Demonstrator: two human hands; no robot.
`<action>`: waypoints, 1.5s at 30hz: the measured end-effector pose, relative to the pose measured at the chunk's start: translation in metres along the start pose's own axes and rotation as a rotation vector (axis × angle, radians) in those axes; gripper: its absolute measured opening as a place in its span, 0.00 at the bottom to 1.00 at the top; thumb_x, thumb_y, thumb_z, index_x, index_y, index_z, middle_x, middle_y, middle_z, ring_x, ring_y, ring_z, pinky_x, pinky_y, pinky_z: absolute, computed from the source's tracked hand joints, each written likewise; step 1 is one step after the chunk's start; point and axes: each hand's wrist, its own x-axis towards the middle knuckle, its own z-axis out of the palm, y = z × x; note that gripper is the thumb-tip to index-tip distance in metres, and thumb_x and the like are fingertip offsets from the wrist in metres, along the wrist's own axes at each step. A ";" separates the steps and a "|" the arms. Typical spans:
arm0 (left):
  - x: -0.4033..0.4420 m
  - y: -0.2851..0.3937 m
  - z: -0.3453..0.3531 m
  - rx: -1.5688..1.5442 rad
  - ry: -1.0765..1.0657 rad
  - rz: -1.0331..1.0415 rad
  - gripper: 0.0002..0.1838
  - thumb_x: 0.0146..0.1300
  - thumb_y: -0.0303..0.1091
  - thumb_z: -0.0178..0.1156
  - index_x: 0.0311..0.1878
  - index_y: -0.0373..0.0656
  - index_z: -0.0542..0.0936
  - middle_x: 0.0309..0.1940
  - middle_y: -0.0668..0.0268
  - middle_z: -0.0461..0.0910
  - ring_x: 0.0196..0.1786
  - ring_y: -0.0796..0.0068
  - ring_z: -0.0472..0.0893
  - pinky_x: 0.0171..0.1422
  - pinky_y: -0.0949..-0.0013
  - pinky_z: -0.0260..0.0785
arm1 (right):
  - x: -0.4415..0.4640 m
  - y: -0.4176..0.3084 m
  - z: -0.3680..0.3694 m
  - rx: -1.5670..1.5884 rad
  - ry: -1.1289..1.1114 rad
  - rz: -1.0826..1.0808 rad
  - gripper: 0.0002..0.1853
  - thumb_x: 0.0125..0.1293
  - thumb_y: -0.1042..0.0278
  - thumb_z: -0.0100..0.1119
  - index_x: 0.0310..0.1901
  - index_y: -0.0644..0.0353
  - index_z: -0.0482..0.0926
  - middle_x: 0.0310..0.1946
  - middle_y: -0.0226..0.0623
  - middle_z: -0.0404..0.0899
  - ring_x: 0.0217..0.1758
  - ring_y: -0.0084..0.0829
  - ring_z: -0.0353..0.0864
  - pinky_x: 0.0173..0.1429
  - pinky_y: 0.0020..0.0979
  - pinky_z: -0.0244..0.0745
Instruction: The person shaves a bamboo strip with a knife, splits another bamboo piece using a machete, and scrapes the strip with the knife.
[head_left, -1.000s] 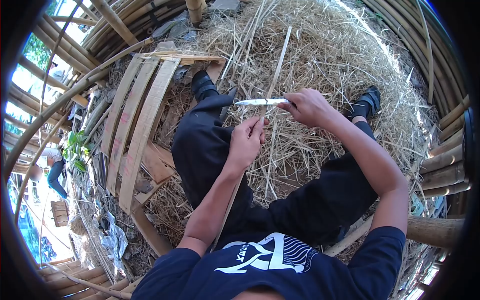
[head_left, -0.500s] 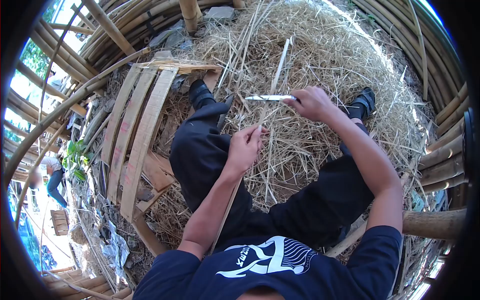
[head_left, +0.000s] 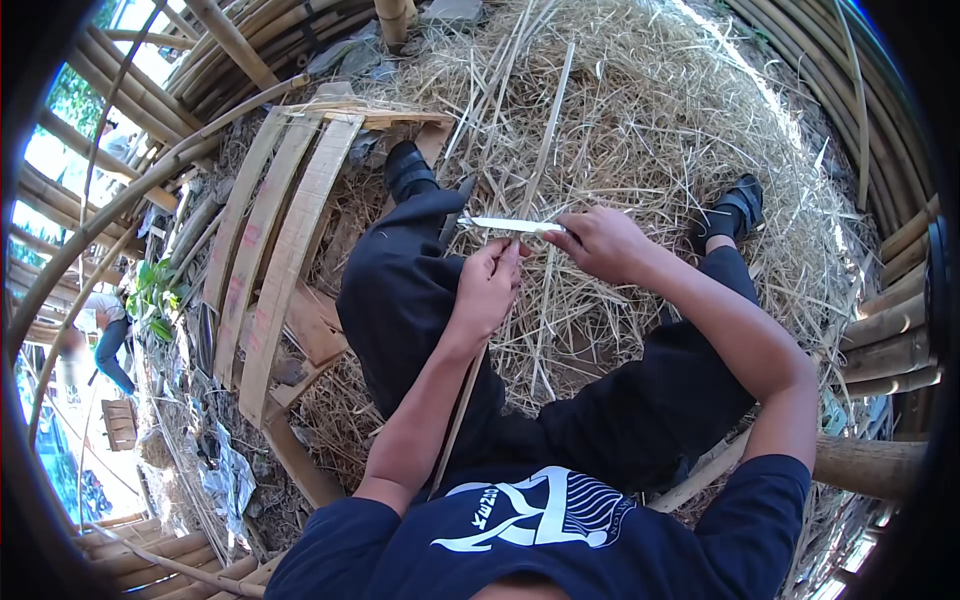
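Note:
My left hand (head_left: 488, 292) is closed around a long, thin bamboo strip (head_left: 548, 140). The strip runs from the straw up front, through my fingers and back under my left forearm. In my closed right hand (head_left: 605, 244) is a knife (head_left: 500, 225), its pale blade pointing left. The blade lies across the strip just beyond my left fingertips. Whether the edge bites into the strip I cannot tell.
Straw and shavings (head_left: 680, 130) cover the ground between and beyond my legs. A slatted wooden crate (head_left: 285, 260) stands at my left. Bamboo poles (head_left: 890, 330) border the right side. Another person (head_left: 110, 335) is in the distance at far left.
My right hand has drawn the knife back along the strip, closer to my left hand. The view has shifted slightly; my left hand keeps its hold on the strip.

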 end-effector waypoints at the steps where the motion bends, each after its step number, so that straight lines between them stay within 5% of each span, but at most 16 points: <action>1: -0.001 0.000 0.000 0.000 0.000 -0.003 0.12 0.76 0.36 0.43 0.45 0.38 0.72 0.16 0.79 0.58 0.12 0.91 0.55 0.15 0.81 0.46 | 0.001 0.002 -0.004 -0.032 0.014 -0.019 0.26 0.70 0.43 0.45 0.29 0.60 0.77 0.19 0.49 0.76 0.26 0.52 0.78 0.33 0.49 0.71; 14: -0.005 -0.002 -0.002 -0.095 -0.117 -0.051 0.09 0.76 0.35 0.43 0.42 0.42 0.68 0.16 0.79 0.55 0.12 0.90 0.51 0.14 0.80 0.45 | 0.018 0.054 -0.022 -0.328 0.105 0.014 0.26 0.68 0.38 0.47 0.30 0.54 0.80 0.16 0.42 0.75 0.23 0.47 0.78 0.29 0.45 0.70; 20: -0.012 -0.004 -0.008 -0.078 -0.099 -0.072 0.09 0.76 0.35 0.43 0.42 0.42 0.69 0.16 0.78 0.56 0.12 0.91 0.52 0.14 0.80 0.46 | 0.019 0.037 -0.018 -0.235 0.009 0.110 0.36 0.68 0.31 0.38 0.27 0.59 0.79 0.22 0.44 0.78 0.28 0.42 0.79 0.37 0.42 0.74; 24: -0.014 -0.001 -0.007 -0.083 -0.072 -0.086 0.09 0.76 0.35 0.43 0.42 0.42 0.69 0.19 0.77 0.62 0.12 0.91 0.54 0.14 0.81 0.45 | 0.015 0.029 -0.012 0.606 -0.461 0.432 0.37 0.72 0.35 0.36 0.24 0.67 0.74 0.18 0.43 0.71 0.26 0.36 0.73 0.38 0.41 0.73; 26: -0.014 -0.003 -0.006 -0.067 -0.043 -0.089 0.09 0.76 0.35 0.43 0.43 0.42 0.70 0.20 0.76 0.64 0.12 0.91 0.54 0.14 0.81 0.45 | 0.012 0.017 0.005 0.356 -0.199 0.303 0.34 0.74 0.41 0.37 0.28 0.68 0.75 0.18 0.47 0.72 0.26 0.42 0.75 0.37 0.43 0.73; 27: -0.013 -0.003 -0.006 -0.041 -0.019 -0.093 0.09 0.75 0.35 0.44 0.44 0.42 0.70 0.21 0.76 0.66 0.12 0.91 0.55 0.14 0.81 0.45 | 0.003 -0.009 -0.009 0.157 -0.161 0.114 0.28 0.74 0.46 0.39 0.36 0.67 0.76 0.21 0.51 0.75 0.28 0.48 0.78 0.38 0.46 0.73; 28: -0.011 -0.005 -0.004 -0.048 -0.017 -0.090 0.09 0.75 0.35 0.44 0.44 0.42 0.70 0.21 0.76 0.66 0.12 0.91 0.55 0.14 0.81 0.45 | 0.001 -0.015 -0.005 0.100 -0.196 0.176 0.22 0.73 0.50 0.42 0.44 0.63 0.76 0.26 0.53 0.78 0.32 0.51 0.80 0.39 0.49 0.73; 34: -0.014 -0.017 -0.004 -0.017 -0.008 -0.040 0.10 0.74 0.35 0.46 0.44 0.39 0.73 0.22 0.75 0.67 0.13 0.91 0.56 0.14 0.81 0.47 | -0.002 -0.006 -0.013 -0.137 -0.257 0.028 0.20 0.71 0.50 0.47 0.40 0.61 0.76 0.25 0.51 0.78 0.32 0.50 0.81 0.39 0.48 0.74; 36: -0.015 -0.010 -0.001 -0.016 -0.027 -0.048 0.10 0.74 0.35 0.47 0.45 0.38 0.73 0.22 0.74 0.67 0.12 0.91 0.56 0.14 0.82 0.48 | 0.012 0.028 -0.041 -0.401 0.043 0.054 0.22 0.72 0.46 0.44 0.34 0.60 0.73 0.21 0.46 0.77 0.27 0.47 0.79 0.35 0.47 0.73; 38: -0.002 -0.002 0.003 -0.026 -0.035 0.007 0.10 0.74 0.35 0.47 0.46 0.38 0.73 0.22 0.74 0.67 0.12 0.91 0.56 0.14 0.82 0.48 | 0.009 0.008 -0.040 -0.169 0.045 0.240 0.28 0.72 0.42 0.41 0.33 0.63 0.76 0.25 0.50 0.79 0.29 0.48 0.81 0.38 0.47 0.74; 40: -0.001 0.003 0.000 -0.028 -0.014 -0.007 0.11 0.74 0.35 0.47 0.46 0.38 0.74 0.22 0.75 0.67 0.13 0.92 0.56 0.14 0.82 0.49 | 0.016 0.042 0.006 0.150 0.100 0.153 0.31 0.72 0.39 0.40 0.26 0.62 0.72 0.16 0.41 0.73 0.21 0.38 0.76 0.28 0.40 0.70; 42: -0.007 -0.004 -0.003 -0.096 -0.031 -0.057 0.11 0.74 0.36 0.47 0.47 0.39 0.74 0.22 0.75 0.67 0.13 0.92 0.56 0.14 0.82 0.50 | 0.013 0.031 -0.005 0.694 -0.269 0.465 0.31 0.72 0.38 0.40 0.27 0.61 0.72 0.16 0.34 0.70 0.19 0.29 0.72 0.24 0.34 0.69; 45: -0.010 -0.003 0.000 -0.090 -0.009 -0.071 0.10 0.74 0.35 0.48 0.50 0.40 0.73 0.21 0.75 0.67 0.12 0.90 0.57 0.15 0.81 0.51 | 0.010 0.033 -0.010 0.868 -0.367 0.572 0.31 0.72 0.37 0.39 0.27 0.61 0.71 0.17 0.30 0.68 0.19 0.21 0.69 0.20 0.31 0.67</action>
